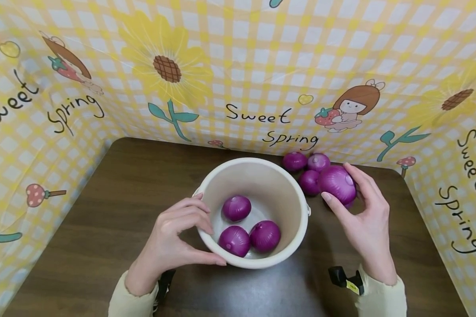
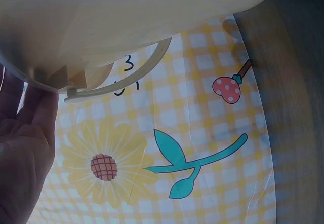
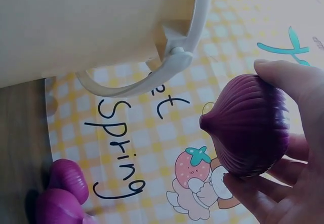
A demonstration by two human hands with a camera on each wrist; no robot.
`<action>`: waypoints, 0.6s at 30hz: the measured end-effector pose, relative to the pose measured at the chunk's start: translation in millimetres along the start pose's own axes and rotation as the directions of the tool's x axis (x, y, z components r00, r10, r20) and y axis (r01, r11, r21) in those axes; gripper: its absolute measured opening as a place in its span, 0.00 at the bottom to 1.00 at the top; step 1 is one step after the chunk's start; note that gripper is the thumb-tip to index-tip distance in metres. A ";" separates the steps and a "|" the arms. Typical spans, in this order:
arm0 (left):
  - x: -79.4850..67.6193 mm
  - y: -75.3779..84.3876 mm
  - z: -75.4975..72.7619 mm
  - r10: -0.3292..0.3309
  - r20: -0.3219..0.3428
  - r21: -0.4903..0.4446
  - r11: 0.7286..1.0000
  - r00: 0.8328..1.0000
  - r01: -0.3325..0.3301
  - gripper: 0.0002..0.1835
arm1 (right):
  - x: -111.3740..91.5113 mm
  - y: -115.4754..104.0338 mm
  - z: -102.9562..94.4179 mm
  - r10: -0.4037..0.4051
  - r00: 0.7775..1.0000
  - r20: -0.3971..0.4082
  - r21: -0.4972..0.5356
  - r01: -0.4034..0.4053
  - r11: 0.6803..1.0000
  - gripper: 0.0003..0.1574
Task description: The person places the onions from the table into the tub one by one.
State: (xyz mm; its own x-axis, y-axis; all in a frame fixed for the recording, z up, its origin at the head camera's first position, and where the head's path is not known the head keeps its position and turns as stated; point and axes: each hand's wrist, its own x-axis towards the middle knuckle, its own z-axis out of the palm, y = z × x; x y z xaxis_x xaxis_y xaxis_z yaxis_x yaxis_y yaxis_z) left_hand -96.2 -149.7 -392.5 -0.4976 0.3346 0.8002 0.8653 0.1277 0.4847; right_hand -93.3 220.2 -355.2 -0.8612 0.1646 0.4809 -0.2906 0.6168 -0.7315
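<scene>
A cream bucket [image 1: 306, 215] stands on the table with three red onions inside: one at the back [image 1: 236, 208], one at the front left [image 1: 234, 241] and one at the front right [image 1: 265, 236]. My left hand [image 1: 182, 237] grips the bucket's left rim, fingers over the edge and thumb along the front. To the right of the bucket, my right hand [image 1: 366, 215] holds another red onion [image 1: 338, 184] between thumb and fingers. In the right wrist view this onion [image 3: 248, 125] is raised, its pointed end towards the bucket.
Several red onions [image 1: 295, 161] lie together at the back right of the brown table [image 1: 115, 198], one partly hidden below the held onion. A yellow checked cloth [image 1: 254, 66] rises along the back and both sides. The bucket's handle [image 3: 131, 87] hangs on its far side.
</scene>
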 end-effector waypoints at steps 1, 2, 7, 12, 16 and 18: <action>0.1 -0.1 -0.1 0.001 0.000 0.000 1.000 1.000 -0.001 0.27 | 0.4 -2.0 0.2 -0.002 1.000 -0.001 0.002 0.002 1.000 0.48; 0.2 -0.2 -0.1 0.001 0.000 -0.001 1.000 1.000 -0.001 0.27 | 0.7 -4.0 0.3 -0.004 1.000 -0.003 0.003 0.004 1.000 0.48; -0.1 -0.4 -0.4 -0.002 0.002 -0.003 1.000 1.000 0.002 0.27 | 1.7 -12.0 1.6 -0.031 0.999 -0.011 0.026 0.031 0.999 0.48; -0.9 -0.1 -0.8 -0.016 0.005 -0.003 1.000 1.000 0.016 0.27 | 2.7 -13.0 2.2 -0.069 0.998 -0.010 0.071 0.069 0.995 0.49; -0.9 0.2 -1.1 -0.018 0.006 -0.002 1.000 1.000 0.018 0.27 | 3.4 -10.4 2.5 -0.097 0.995 -0.001 0.085 0.097 0.992 0.49; -0.7 0.3 -1.2 -0.017 0.007 0.000 1.000 1.000 0.017 0.27 | 3.7 -10.0 2.6 -0.106 0.994 0.004 0.080 0.106 0.991 0.49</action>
State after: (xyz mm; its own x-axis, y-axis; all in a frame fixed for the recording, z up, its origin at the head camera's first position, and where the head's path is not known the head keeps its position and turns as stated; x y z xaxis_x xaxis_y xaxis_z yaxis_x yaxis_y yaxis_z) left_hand -95.7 -151.1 -392.5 -0.5122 0.3387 0.7893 0.8565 0.1335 0.4985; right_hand -94.7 212.7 -347.4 -0.8273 0.0947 0.5537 -0.4125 0.5668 -0.7132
